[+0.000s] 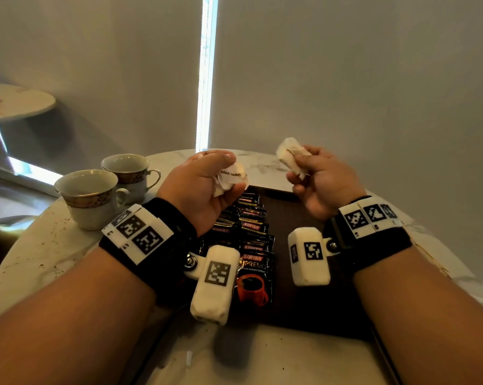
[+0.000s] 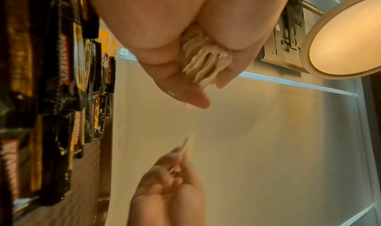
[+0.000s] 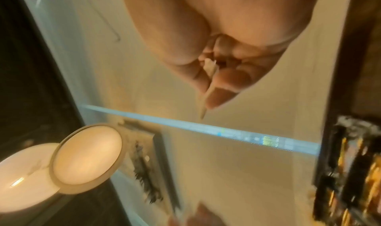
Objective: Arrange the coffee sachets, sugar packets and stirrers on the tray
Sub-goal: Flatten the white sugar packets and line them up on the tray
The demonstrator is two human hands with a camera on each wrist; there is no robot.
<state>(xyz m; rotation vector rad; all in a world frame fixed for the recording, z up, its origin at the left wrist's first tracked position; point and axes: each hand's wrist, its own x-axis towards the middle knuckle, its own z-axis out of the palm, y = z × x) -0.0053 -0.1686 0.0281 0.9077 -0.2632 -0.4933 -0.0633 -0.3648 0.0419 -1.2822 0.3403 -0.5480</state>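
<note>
My left hand (image 1: 215, 176) is raised above the dark wooden tray (image 1: 304, 301) and grips a bundle of white sugar packets (image 1: 230, 180); the left wrist view shows their stacked edges (image 2: 201, 66) between fingers and thumb. My right hand (image 1: 315, 176) is raised to the right of it and pinches a single white sugar packet (image 1: 291, 155), seen edge-on in the right wrist view (image 3: 208, 89). Black coffee sachets (image 1: 253, 245) lie in an overlapping row down the tray's left part. No stirrers are in view.
Two gold-rimmed cups (image 1: 91, 198) (image 1: 129, 170) stand on the marble table (image 1: 40, 251) left of the tray. A second round table (image 1: 21, 102) is at the far left. A grey blind hangs behind.
</note>
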